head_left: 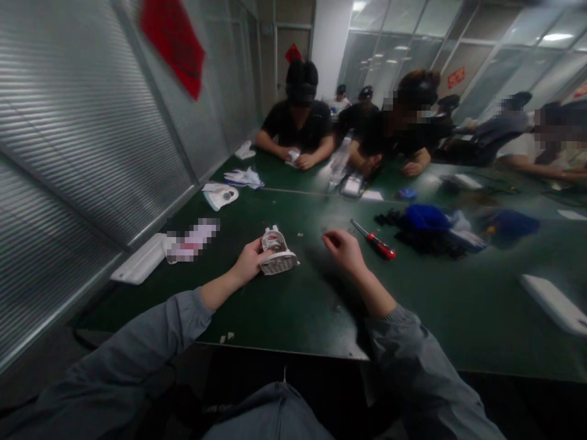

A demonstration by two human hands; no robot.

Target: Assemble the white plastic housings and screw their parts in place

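Observation:
My left hand (250, 261) is closed around the side of a whitish plastic housing (279, 263) with a ribbed, rounded front and an open frame on top. The housing is held just over the green table (293, 324); whether it touches the surface I cannot tell. To the right, apart from the housing, my right hand (345, 249) hovers with thumb and fingers pinched together. Anything between those fingertips is too small to make out. Beside it lies a screwdriver (380, 247) with a red and black handle, its shaft pointing away to the left.
At the left lie a long white casing (142, 263) and a white part (221, 195). Gloves (244, 177) lie behind them. A dark and blue cloth pile (426, 221) is at right, with a white casing (554, 304) nearer me. Several people sit across the table.

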